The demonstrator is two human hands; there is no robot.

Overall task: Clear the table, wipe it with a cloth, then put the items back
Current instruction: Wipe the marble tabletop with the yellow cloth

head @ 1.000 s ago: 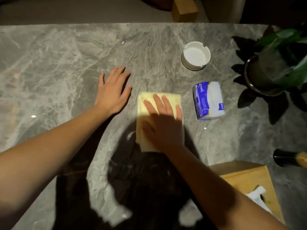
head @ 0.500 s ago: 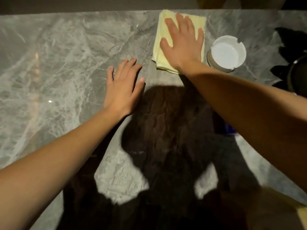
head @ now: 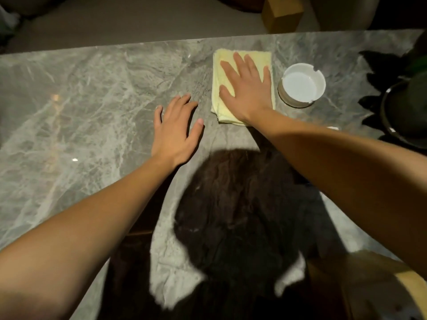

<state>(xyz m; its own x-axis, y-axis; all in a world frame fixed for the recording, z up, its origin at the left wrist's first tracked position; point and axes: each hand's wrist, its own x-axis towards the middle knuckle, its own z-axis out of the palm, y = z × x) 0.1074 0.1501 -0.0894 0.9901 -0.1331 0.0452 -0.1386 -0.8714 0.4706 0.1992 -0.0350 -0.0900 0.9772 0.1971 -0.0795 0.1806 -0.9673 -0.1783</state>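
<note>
Head view: a folded yellow cloth (head: 242,86) is pressed flat on the marble bench (head: 92,100) by the right hand (head: 248,88), its grip spread wide, just beside a white ashtray (head: 301,86) seen empty. The left hand (head: 175,132) is laid open on the bench; no writing can be read.

We are looking at what appears to be a home living room or lounge, dimly lit. A grey marble-patterned table (head: 92,93) is carrying a white ashtray (head: 301,85) at far right, beside a dark plant pot (head: 402,116). A wooden block (head: 283,12) is sitting on the floor beyond the far edge.
</note>
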